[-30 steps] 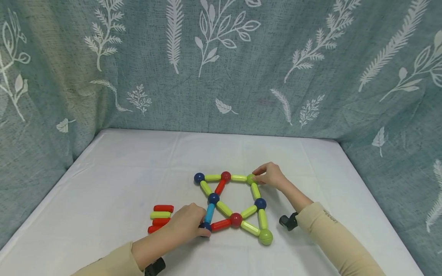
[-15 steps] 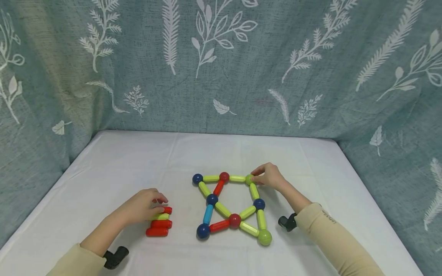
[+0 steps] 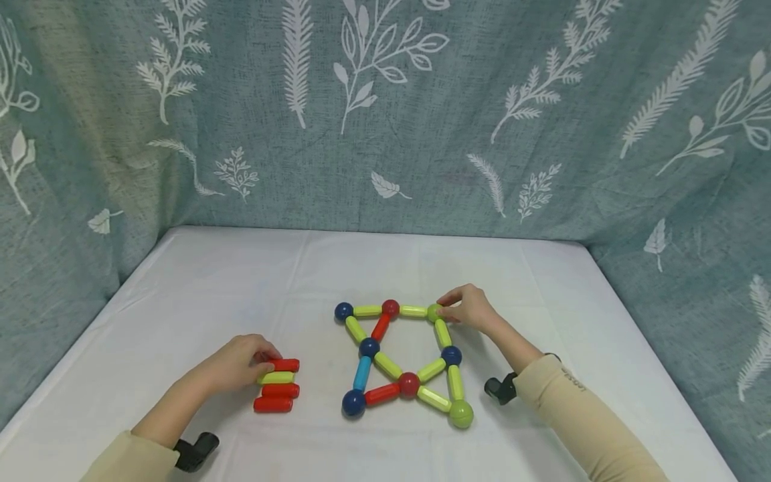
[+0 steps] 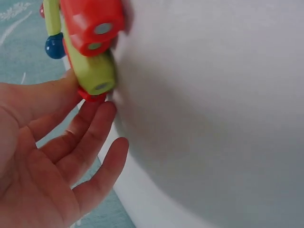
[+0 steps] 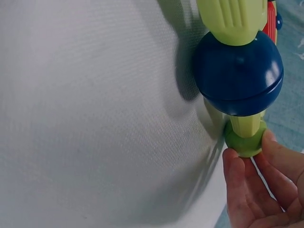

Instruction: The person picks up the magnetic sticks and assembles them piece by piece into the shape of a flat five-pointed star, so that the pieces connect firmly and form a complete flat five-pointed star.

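My left hand (image 3: pixel 237 365) is at a row of loose magnetic rods. Its thumb and fingers pinch the left end of the farthest red rod (image 3: pixel 286 365), which also shows between thumb and fingertips in the left wrist view. Beside it lie a yellow-green rod (image 3: pixel 277 378) and two more red rods, the nearest red rod (image 3: pixel 273 404) closest to me. My right hand (image 3: pixel 472 308) pinches the green ball (image 5: pixel 244 140) at the far right corner of a flat frame of balls and rods. A dark blue ball (image 5: pixel 237 73) is linked to it by a yellow-green rod.
The frame of joined pieces lies mid-table, with a blue ball (image 3: pixel 353 403) at its near left and a green ball (image 3: pixel 462 414) at its near right. A white cloth (image 3: pixel 199 288) covers the table. A patterned curtain (image 3: pixel 325 181) hangs behind.
My left hand has left the near-left blue ball, moved left to the loose rods and taken hold of the farthest red one. My right hand has stayed on the green ball.
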A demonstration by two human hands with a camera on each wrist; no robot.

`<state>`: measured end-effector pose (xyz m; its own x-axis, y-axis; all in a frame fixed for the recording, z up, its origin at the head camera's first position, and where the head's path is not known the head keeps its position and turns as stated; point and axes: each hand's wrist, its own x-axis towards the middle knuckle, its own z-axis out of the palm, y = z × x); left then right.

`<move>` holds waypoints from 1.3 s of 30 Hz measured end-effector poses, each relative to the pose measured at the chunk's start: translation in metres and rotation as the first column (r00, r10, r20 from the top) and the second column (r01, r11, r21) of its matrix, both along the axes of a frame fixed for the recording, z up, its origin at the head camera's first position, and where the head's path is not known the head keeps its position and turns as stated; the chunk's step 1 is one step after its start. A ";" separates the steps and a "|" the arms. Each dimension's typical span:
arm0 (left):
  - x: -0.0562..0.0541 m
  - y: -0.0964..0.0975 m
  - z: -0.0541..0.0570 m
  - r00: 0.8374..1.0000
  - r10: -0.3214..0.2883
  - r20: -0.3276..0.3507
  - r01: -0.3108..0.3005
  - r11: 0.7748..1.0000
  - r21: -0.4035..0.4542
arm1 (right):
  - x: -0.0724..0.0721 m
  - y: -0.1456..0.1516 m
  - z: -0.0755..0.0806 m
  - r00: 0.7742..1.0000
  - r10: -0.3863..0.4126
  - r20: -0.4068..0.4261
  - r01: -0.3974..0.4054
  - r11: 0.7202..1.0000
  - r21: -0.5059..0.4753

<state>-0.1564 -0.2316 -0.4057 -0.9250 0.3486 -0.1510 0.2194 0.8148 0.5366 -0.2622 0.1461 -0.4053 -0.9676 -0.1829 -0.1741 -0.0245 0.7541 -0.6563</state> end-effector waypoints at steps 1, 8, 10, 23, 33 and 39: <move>-0.002 0.001 0.002 1.000 -0.001 0.004 0.001 1.000 0.002 | 0.000 0.000 0.000 1.000 -0.005 0.002 0.005 1.000 -0.001; -0.023 0.017 0.021 1.000 0.020 0.019 -0.019 1.000 -0.014 | 0.001 -0.001 -0.001 0.999 -0.038 0.016 0.038 0.999 0.000; -0.032 0.025 0.025 1.000 0.024 0.002 -0.024 1.000 -0.019 | 0.001 -0.001 -0.001 0.999 -0.039 0.014 0.039 0.999 -0.001; -0.099 0.095 0.028 0.984 0.171 0.049 -0.176 0.979 0.106 | 0.000 0.000 -0.001 0.999 -0.030 0.020 0.030 1.000 -0.002; -0.124 0.150 0.008 0.928 0.342 0.150 -0.369 0.902 0.223 | -0.001 0.000 -0.002 1.000 -0.026 0.018 0.026 1.000 -0.003; -0.128 0.171 0.012 0.911 0.358 0.204 -0.396 0.897 0.195 | -0.003 0.001 -0.002 1.000 -0.021 0.023 0.021 1.000 -0.003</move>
